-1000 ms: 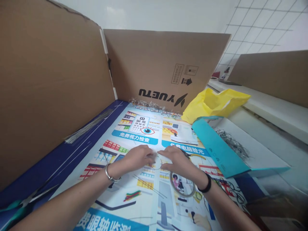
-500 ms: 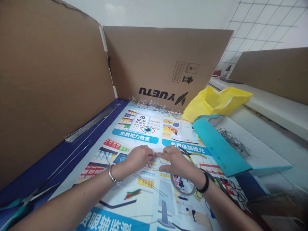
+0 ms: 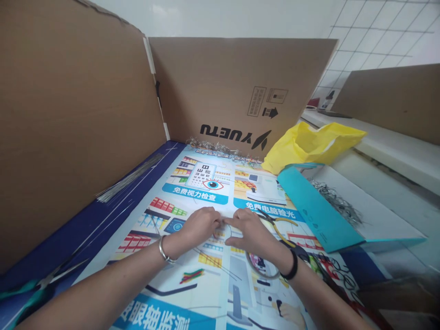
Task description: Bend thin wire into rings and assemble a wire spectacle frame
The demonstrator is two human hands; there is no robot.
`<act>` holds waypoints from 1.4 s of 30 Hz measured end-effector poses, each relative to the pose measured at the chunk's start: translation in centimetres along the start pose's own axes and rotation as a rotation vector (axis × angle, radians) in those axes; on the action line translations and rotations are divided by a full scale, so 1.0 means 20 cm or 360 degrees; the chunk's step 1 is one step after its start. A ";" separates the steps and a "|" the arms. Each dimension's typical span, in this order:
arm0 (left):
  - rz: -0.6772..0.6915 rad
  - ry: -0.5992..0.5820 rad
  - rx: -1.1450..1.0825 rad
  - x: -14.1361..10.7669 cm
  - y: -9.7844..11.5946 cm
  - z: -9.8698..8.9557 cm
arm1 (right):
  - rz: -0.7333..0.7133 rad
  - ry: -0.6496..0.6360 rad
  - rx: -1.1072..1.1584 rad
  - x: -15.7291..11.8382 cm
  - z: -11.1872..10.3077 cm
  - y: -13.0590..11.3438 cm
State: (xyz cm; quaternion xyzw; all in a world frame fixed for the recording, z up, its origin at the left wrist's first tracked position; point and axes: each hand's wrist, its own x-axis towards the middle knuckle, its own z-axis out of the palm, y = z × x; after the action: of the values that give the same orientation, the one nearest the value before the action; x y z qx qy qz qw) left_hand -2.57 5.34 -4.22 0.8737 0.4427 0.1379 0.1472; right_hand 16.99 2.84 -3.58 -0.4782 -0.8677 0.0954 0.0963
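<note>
Thin wire (image 3: 230,233) pinched in left hand (image 3: 203,224); right hand (image 3: 250,230) beside, thumb apart.

A pale, glossy wall (image 3: 240,18) rises behind tall brown cardboard (image 3: 240,78), catching a soft patch of light at upper left. At upper right are dark-lined white tiles (image 3: 378,41), above a white ledge (image 3: 395,151).
</note>
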 end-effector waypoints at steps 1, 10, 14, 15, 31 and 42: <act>-0.0010 0.0006 0.0004 0.00 0.00 0.00 | 0.0006 0.0005 0.0006 0.00 0.00 0.00; -0.0034 0.0027 0.0011 0.00 -0.01 0.02 | -0.0005 0.0043 0.0038 0.00 0.01 0.01; -0.0031 0.0025 -0.0003 0.00 -0.01 0.02 | 0.0005 0.0035 0.0029 0.00 0.01 0.00; -0.0030 0.0025 -0.0008 0.00 -0.01 0.02 | 0.0006 0.0029 0.0026 0.00 0.00 0.00; -0.0036 -0.0012 0.0039 0.00 0.00 0.02 | 0.0026 -0.0011 -0.0037 0.00 -0.02 -0.03; -0.0177 0.0172 0.0071 0.02 -0.03 -0.03 | 0.0207 0.0241 -0.0535 0.00 -0.09 0.03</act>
State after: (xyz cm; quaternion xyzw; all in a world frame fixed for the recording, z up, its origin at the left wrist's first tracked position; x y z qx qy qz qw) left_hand -2.99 6.05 -3.94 0.8421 0.5007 0.1667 0.1110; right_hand 18.03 3.25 -2.11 -0.5484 -0.8290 -0.0812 0.0737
